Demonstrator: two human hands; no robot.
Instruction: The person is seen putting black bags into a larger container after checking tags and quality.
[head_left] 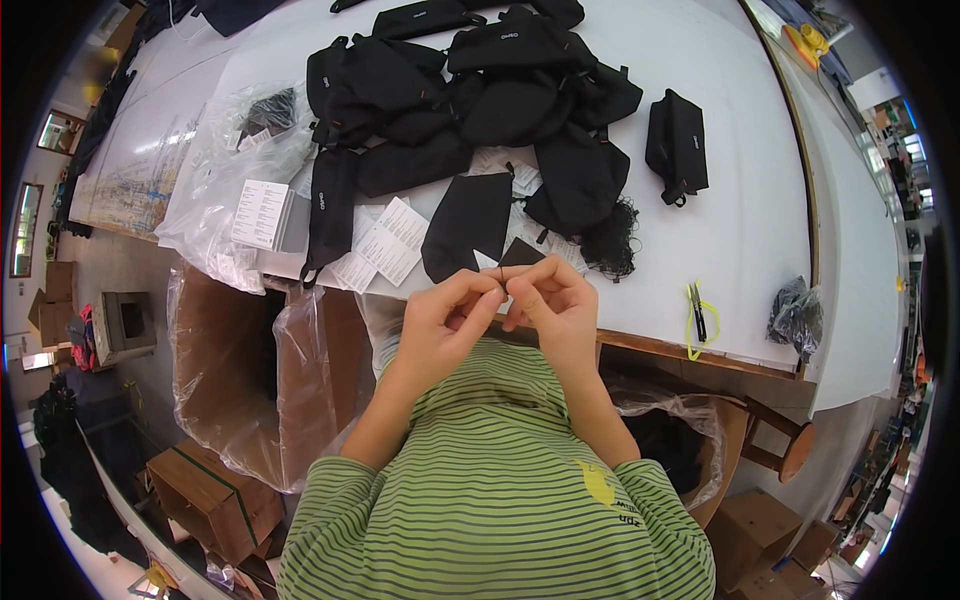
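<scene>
My left hand (452, 312) and my right hand (555, 302) meet at the table's near edge, fingertips pinched together around a thin black cord (502, 277). Most of the cord is hidden by the fingers. Just beyond them lies a small black card (522, 253), partly covered by my right hand; whether the cord is joined to it I cannot tell. A flat black pouch (468, 225) rests just past my left fingers. To the right of it a tangled bunch of black cords (611, 243) lies beside a black pouch (582, 185).
Black pouches (515, 85) are heaped across the white table (740, 235). At left sit printed papers (393, 243), a stack of white cards (260, 214) and a clear plastic bag (205, 190). Yellow-handled snips (697, 318) lie at right. Plastic-lined cartons (235, 375) stand below.
</scene>
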